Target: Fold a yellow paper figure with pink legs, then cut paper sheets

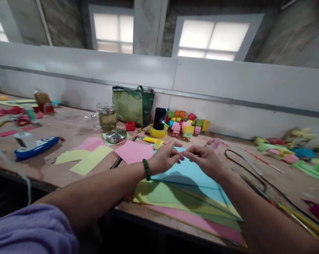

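Over a stack of coloured paper sheets [172, 197], my left hand [166, 157] and my right hand [203, 158] meet fingertip to fingertip. Between them they pinch a small piece of pink paper [181, 154], mostly covered by the fingers, so its folded shape cannot be made out. A blue sheet [191, 174] lies on top of the stack under both hands. Just beyond my right hand stands a pink folded paper piece [215, 145]. A pink sheet [134, 151] lies to the left of my left hand.
Behind are a phone [159, 118] on a yellow tape roll [158, 131], many folded paper pieces [188, 123], a green bag [133, 104] and a glass mug [107, 118]. Tweezers [254, 187] and a black cord [244, 157] lie right; a blue power strip [37, 148] lies left.
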Motion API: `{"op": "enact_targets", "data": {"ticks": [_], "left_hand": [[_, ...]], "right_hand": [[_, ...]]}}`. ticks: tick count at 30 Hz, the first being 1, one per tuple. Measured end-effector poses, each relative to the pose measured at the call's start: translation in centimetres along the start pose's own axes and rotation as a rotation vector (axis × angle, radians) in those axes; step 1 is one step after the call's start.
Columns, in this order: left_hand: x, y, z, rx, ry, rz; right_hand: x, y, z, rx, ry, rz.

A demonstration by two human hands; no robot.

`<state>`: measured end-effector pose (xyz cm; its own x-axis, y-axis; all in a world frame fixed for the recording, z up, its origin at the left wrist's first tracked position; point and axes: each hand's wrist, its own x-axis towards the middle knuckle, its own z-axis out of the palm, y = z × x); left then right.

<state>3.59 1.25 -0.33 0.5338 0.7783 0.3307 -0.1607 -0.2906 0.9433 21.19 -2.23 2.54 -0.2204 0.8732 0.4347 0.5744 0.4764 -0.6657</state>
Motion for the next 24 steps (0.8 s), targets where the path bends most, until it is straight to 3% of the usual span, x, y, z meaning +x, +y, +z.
{"op": "enact_targets", "data": {"ticks": [4,8,10,12,14,19,21,24], "left_hand": [[0.0,0.3,0.0,-0.115,-0.06,-0.14],[-0.3,0.6,0.1,0.081,-0.043,-0.025],[-0.5,0.9,0.1,0.089,-0.063,-0.001],[-0.7,1.2,0.1,0.04,-0.114,-0.066],[-0.8,1.4,0.1,0.049,-0.152,-0.121],[-1.0,1.5,0.2,0.235,-0.099,0.01],[-0.9,1.5,0.2,0.164,-0.135,-0.038],[-0.6,1.5,0.0,0.008,-0.204,-0.196]], "right_hand": [[-0.8,-0.2,-0.6,0.025,0.01,0.023],[-1.6,-0.2,-0.5,-0.056,-0.068,-0.038],[-2.0,-0.1,-0.3,-0.127,0.012,-0.146],[-2.5,0.1,0.0,-0.171,0.132,-0.246],[-2.8,0.4,0.4,-0.159,0.169,-0.275],[-3.0,0.4,0.6,-0.037,-0.093,-0.125],[-3.0,0.0,0.5,0.054,-0.159,-0.069],[-3.1,-0.4,0.5,0.147,-0.089,0.0]]}}
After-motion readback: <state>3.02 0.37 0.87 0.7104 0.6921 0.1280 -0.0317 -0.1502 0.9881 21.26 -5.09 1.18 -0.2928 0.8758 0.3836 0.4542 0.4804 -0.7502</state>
